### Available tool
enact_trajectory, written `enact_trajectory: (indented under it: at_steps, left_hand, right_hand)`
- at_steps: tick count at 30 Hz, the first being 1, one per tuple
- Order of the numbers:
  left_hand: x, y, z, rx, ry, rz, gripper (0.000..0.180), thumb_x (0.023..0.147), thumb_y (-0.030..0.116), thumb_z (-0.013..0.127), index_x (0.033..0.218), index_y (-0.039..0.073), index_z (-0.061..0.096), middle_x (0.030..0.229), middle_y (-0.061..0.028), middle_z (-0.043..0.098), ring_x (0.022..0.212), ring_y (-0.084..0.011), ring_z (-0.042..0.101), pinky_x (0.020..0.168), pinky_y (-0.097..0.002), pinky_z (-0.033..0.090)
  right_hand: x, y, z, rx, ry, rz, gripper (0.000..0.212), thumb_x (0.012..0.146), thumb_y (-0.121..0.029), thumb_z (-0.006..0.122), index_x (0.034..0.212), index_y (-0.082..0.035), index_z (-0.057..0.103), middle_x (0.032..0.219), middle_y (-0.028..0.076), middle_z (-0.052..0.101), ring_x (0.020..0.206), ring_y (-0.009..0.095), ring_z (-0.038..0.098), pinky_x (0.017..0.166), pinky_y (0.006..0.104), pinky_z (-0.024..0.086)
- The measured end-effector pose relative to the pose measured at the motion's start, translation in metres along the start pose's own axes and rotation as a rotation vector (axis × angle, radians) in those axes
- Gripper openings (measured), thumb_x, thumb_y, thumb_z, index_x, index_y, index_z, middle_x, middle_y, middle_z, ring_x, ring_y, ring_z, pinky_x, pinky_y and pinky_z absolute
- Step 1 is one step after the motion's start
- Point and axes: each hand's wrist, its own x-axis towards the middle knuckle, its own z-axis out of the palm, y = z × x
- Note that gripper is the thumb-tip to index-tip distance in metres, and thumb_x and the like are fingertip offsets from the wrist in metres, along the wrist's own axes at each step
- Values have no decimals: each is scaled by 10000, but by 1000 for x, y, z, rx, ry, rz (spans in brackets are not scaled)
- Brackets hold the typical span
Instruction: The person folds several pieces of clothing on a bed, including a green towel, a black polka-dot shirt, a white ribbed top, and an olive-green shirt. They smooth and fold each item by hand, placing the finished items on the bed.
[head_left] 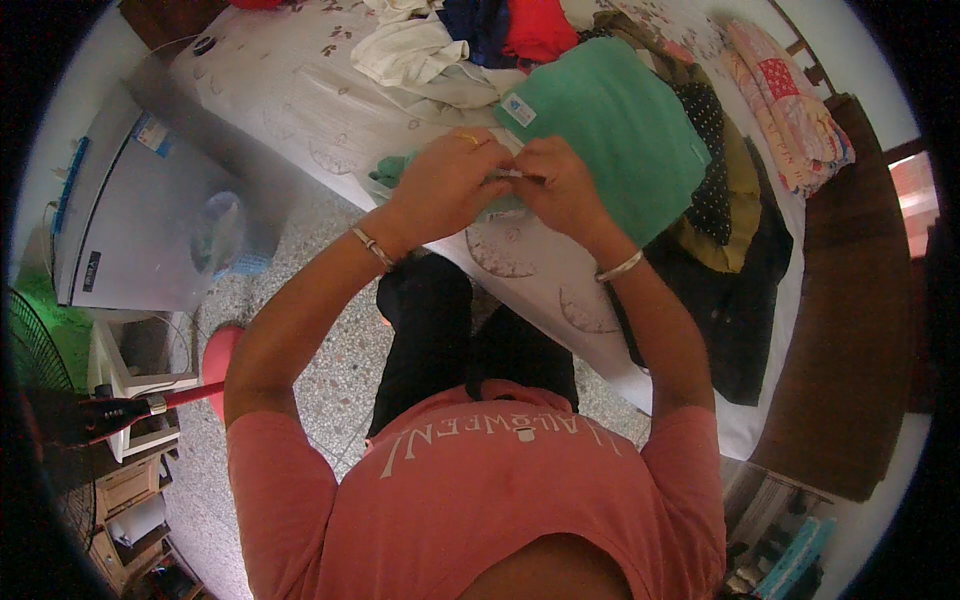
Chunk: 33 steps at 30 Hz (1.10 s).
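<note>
Flowered and pale, a bed (290, 100) is seen from above, its near edge set slantwise over a speckled floor (335, 400). Above that edge, the left hand (445, 185) and right hand (565, 195) are brought together. Their fingers (540, 160) are drawn into a tight pinch, with a small pale piece (512, 173) caught between them; what it is cannot be told, as most of it is covered. It appears to be gripped from both sides so that it is steadied. Beside the left hand, a green fold (390, 168) is glimpsed; whether it is joined to the piece is hidden. Toward the right end, a green cloth (620, 120) is laid out nearly flat, probably to be kept smooth, and a dotted cloth (713, 210) is partly covered by it. Near the far edge, clothes (410, 50) are heaped, seemingly kept clear of the hands. By the far right corner, a folded quilt (780, 110) is placed.
</note>
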Motion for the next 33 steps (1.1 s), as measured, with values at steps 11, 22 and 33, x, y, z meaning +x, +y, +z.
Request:
enact_trajectory:
  at_steps: [11, 22, 33]
  left_hand:
    - [-1, -7, 14, 78, 62, 16, 120, 788, 117, 644, 891, 66, 608, 816, -98, 557, 797, -299, 559, 696, -377, 460]
    - [9, 0, 15, 223, 8, 21, 90, 750, 180, 674, 767, 103, 629, 771, -51, 566, 767, -248, 562, 747, -387, 413]
    - [-11, 1, -25, 394, -14, -14, 78, 723, 139, 683, 740, 103, 616, 784, -46, 561, 847, -254, 536, 952, -438, 352]
  right_hand:
    - [-9, -3, -16, 336, 8, 184, 91, 746, -5, 673, 814, -27, 615, 854, 126, 601, 776, 285, 591, 667, 339, 477]
    - [-11, 3, -16, 180, 50, 10, 42, 788, -2, 600, 822, -20, 582, 821, 127, 596, 758, 299, 582, 650, 359, 464]
    - [-6, -6, -23, 145, 22, 41, 32, 802, -36, 616, 814, -21, 590, 815, 121, 600, 768, 302, 583, 666, 375, 463]
